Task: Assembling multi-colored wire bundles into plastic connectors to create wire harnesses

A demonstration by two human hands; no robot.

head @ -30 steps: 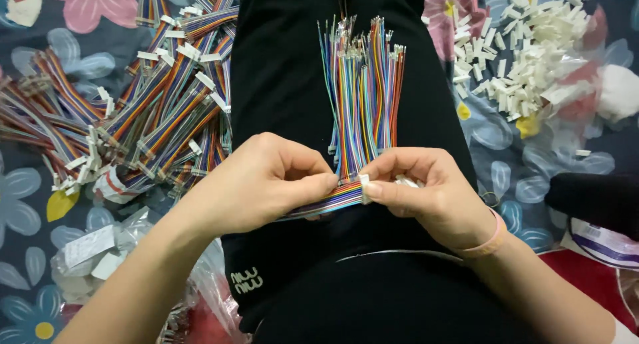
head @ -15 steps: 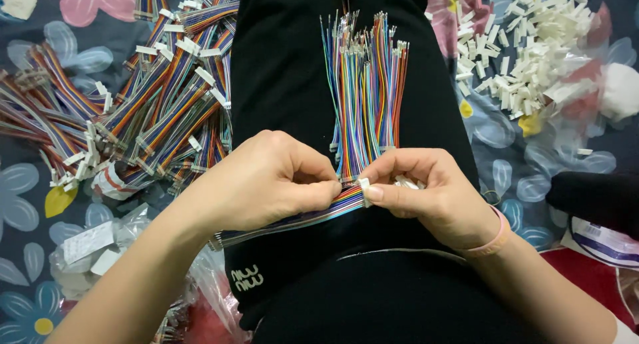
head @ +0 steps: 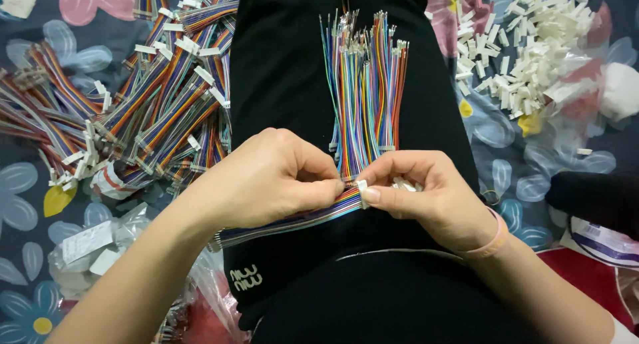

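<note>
Since the earlier frame, little is changed: both hands are kept pinched together over the lap. The rainbow ribbon cable is clamped in the left hand, its end met by the white connector housing pinched in the right hand. Alignment should be squared before pressing. Loose wires lie ahead; finished cables left, spare housings right.
</note>
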